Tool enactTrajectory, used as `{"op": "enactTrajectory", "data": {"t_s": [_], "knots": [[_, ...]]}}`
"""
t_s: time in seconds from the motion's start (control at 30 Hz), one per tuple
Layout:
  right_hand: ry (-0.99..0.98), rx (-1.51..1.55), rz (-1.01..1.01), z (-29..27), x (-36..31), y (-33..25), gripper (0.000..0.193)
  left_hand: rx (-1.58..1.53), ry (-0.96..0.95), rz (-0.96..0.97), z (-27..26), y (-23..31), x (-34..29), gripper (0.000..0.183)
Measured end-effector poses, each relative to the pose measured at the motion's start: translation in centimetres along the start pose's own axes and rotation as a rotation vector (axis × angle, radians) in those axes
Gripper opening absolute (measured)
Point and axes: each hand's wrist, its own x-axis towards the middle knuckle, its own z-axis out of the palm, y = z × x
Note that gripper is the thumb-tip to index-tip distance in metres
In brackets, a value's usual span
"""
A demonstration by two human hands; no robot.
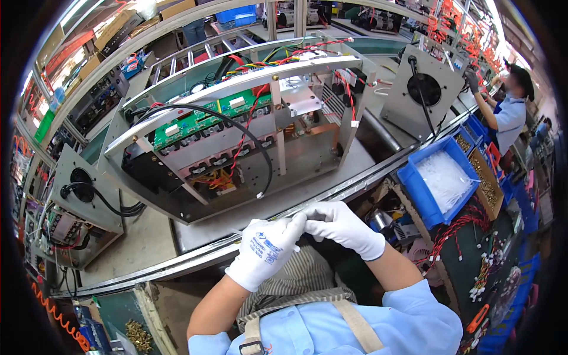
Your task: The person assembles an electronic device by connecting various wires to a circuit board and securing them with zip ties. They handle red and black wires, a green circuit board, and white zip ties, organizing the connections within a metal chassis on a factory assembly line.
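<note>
Both my hands wear white gloves and meet just above the near edge of the conveyor bench (207, 253). The fingers of my left hand (265, 249) are pinched, with their tips touching those of my right hand (346, 228). My right thumb and forefinger are bent together in a pinch too. Whatever lies between the fingertips is too small and covered to make out. Just beyond stands an open metal chassis (313, 152), holding a green circuit board (220, 107). A black cable (251, 137) hangs down its near side, beside a twisted red wire (244, 135).
At right, a blue bin (417, 190) holds white plastic strips, with a box of brass screws (487, 182) beside it. Red wires (460, 228) and an orange-handled tool (477, 318) lie nearer. Fan-fitted units stand left (100, 207) and right (393, 112). A co-worker (512, 115) stands far right.
</note>
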Motion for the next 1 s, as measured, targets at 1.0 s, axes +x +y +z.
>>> {"op": "enactTrajectory", "data": {"t_s": [1.0], "knots": [[0.444, -1.464, -0.598, -7.0, 10.7, -5.1, 0.035, -0.116, 0.052, -0.297, 10.1, -4.4, -4.2, 0.022]]}}
